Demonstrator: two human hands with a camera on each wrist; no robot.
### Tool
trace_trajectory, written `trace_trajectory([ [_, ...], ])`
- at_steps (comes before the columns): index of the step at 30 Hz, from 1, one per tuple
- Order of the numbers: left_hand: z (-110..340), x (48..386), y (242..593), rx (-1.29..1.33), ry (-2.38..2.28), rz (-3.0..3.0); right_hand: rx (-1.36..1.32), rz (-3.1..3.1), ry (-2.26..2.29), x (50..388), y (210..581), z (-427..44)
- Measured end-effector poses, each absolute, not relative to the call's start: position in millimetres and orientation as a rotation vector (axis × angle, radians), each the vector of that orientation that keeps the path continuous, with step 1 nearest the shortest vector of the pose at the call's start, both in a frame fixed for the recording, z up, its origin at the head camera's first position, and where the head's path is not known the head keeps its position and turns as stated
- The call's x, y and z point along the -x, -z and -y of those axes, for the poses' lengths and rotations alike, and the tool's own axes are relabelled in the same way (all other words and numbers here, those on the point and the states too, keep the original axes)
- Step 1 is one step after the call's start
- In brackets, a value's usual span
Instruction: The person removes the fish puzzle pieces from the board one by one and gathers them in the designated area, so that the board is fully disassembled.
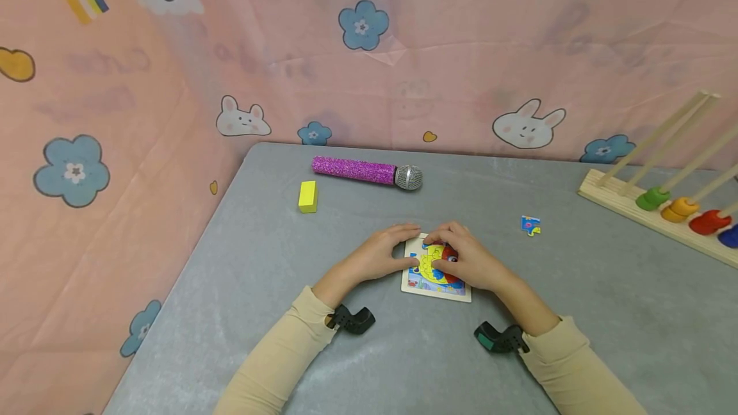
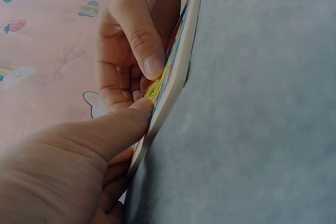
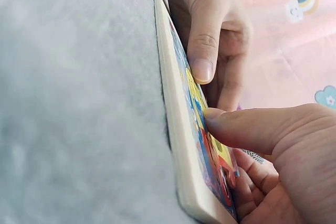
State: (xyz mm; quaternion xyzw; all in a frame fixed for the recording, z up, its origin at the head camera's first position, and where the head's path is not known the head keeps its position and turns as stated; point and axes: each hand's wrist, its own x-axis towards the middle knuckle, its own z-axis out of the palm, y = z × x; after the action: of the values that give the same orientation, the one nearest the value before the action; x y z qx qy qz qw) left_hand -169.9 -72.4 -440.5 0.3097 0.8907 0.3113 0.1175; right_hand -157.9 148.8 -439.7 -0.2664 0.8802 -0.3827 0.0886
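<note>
Head view: puzzle board (image 1: 436,294) beneath fingertips; left hand (image 1: 380,256) at left edge, right hand (image 1: 469,260) across far-right corner; thumbs, fingers apart.

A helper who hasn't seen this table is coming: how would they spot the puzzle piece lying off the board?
On the grey table, find the wooden bead stand at the head view's right edge. Look left, between it and the puzzle board: there lies the small puzzle piece. It is mostly blue with yellow at its lower right, and lies alone, apart from the board.
</note>
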Motion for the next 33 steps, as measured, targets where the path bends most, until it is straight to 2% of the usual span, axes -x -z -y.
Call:
trace_trajectory([
  [33, 73.3, 171.5, 443.8, -0.917, -0.920, -2.605, 0.742, -2.730, 1.111, 153.3, 433.6, -151.9],
])
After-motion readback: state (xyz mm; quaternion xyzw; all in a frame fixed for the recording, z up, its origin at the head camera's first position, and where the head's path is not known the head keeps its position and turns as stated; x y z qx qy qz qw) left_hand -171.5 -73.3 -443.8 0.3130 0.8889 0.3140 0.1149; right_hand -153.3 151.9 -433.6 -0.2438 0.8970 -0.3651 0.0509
